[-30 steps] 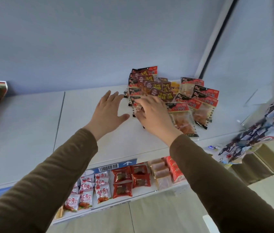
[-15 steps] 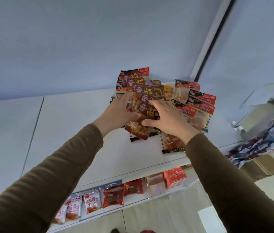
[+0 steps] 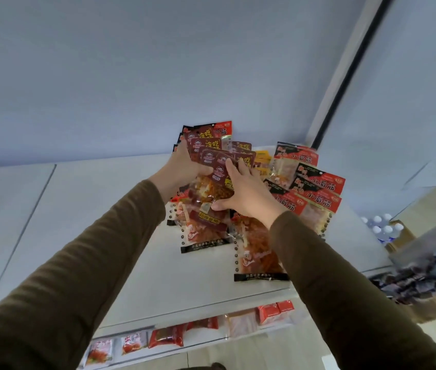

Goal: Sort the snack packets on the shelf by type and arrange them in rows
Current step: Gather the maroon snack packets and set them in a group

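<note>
Hands meet at the middle of the white shelf [image 3: 83, 222], both on the same bunch of dark red snack packets [image 3: 209, 158]. The left hand [image 3: 182, 172] grips the bunch from its left side, with the fingers curled behind the packets and the thumb lying across the front. The right hand [image 3: 249, 193] holds the bunch from the right side: its fingers lie over the packet fronts and its thumb presses under the lower edge. The bunch is fanned out and lifted a little at the front, while more packets of the same dark red kind stand behind it, near the blue wall [image 3: 158, 76].

Just below the hands, two clear packets with orange-red strips [image 3: 257, 252] lie flat on the shelf, near its front edge, one partly under the right wrist. To the right of the hands, red and black packets with white characters [image 3: 315, 188] lie in an overlapping row. Between this row and the held bunch, some yellow packets [image 3: 262, 158] show only partly.

Both arms wear brown sleeves [image 3: 78, 276]. On the lower shelf [image 3: 203, 345], more small red and white packets [image 3: 131, 343] lie in a line.
</note>
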A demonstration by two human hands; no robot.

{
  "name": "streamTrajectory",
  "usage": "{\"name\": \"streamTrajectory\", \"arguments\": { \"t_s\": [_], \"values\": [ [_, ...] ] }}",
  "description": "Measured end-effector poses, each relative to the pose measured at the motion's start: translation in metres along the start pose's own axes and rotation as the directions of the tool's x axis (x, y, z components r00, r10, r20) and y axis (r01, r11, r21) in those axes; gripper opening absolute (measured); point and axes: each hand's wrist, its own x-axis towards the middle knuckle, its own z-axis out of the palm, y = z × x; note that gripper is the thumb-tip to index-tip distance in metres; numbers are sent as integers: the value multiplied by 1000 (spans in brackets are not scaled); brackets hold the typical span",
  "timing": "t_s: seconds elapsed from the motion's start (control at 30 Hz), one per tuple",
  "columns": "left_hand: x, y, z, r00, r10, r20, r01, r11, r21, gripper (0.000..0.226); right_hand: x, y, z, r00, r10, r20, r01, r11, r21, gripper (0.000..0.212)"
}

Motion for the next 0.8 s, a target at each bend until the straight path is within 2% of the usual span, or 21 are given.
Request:
{"name": "streamTrajectory", "arguments": {
  "t_s": [0.07, 0.2, 0.23, 0.33, 0.43, 0.53, 0.7, 0.8],
  "values": [
    [8, 6, 2, 998, -58, -28, 56, 995, -86, 57, 7, -1, -1, 999, -27, 36, 24, 997, 70, 123],
    [21, 11, 0, 977, -207, -43, 196, 965, -174, 69, 20, -4, -2, 996, -60, 59, 48, 981, 188, 120],
    [23, 11, -1, 971, -237, -35, 227, 956, -187, 65, 23, -5, -2, 996, -67, 63, 51, 975, 217, 120],
    [27, 8, -4, 966, -256, 45, 260, 952, -161, 32, 28, -3, -3, 994, -76, 72, 51, 952, 302, 122],
    [28, 7, -6, 964, -236, 126, 252, 958, -135, 25, 30, 1, -3, 993, -96, 63, 69, 937, 343, 126],
    [27, 4, -3, 980, -161, 118, 173, 980, -98, 40, 30, 5, -1, 990, -135, 28, 116, 925, 362, 126],
    [21, -14, 7, 994, 33, 108, -26, 998, -60, 96, 30, 7, 3, 983, -174, -66, 186, 884, 429, 124],
    [19, -19, 3, 987, 95, 127, -86, 994, -72, 102, 30, 4, 7, 969, -203, -139, 244, 859, 449, 122]
  ]
}}
